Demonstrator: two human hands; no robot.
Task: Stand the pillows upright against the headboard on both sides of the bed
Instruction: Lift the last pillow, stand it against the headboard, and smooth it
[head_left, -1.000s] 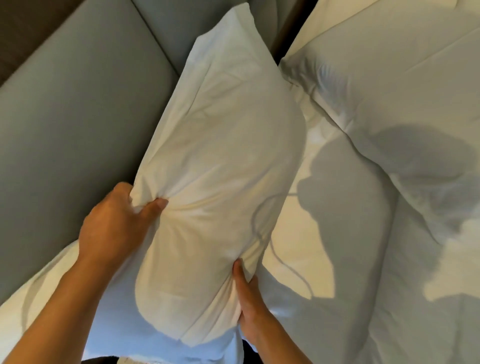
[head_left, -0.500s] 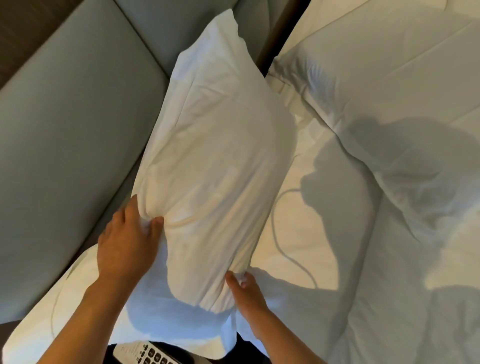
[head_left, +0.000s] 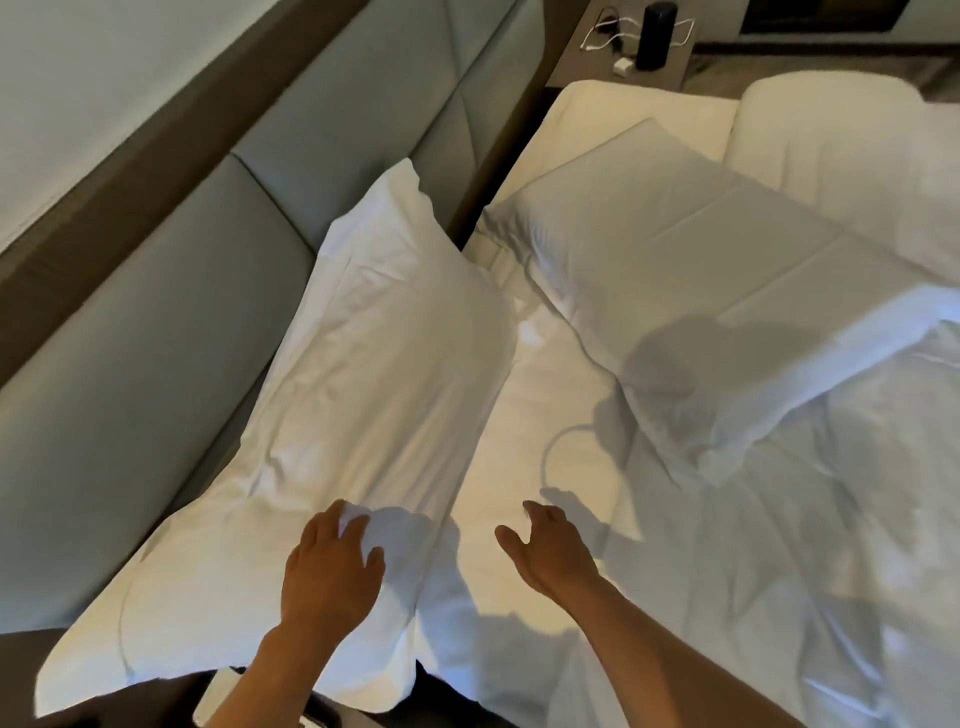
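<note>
A white pillow (head_left: 384, 343) leans against the grey padded headboard (head_left: 156, 312) on the near side of the bed. Under its lower end lies another white pillow (head_left: 171, 618), flat at the bed's corner. My left hand (head_left: 332, 571) rests with spread fingers on the leaning pillow's bottom edge and grips nothing. My right hand (head_left: 550, 551) hovers open over the sheet, just right of that pillow and apart from it. A third white pillow (head_left: 691, 249) lies flat on the far side of the bed.
A rumpled white duvet (head_left: 810, 519) covers the right part of the mattress. A thin white cable (head_left: 558, 441) loops across the sheet. The far nightstand (head_left: 613, 57) holds a dark cylinder (head_left: 655, 36) and a charger with cords.
Both hands let go of the pillow that they were gripping. It now leans against the headboard. The view has pulled back, showing the far pillow and the nightstand.
</note>
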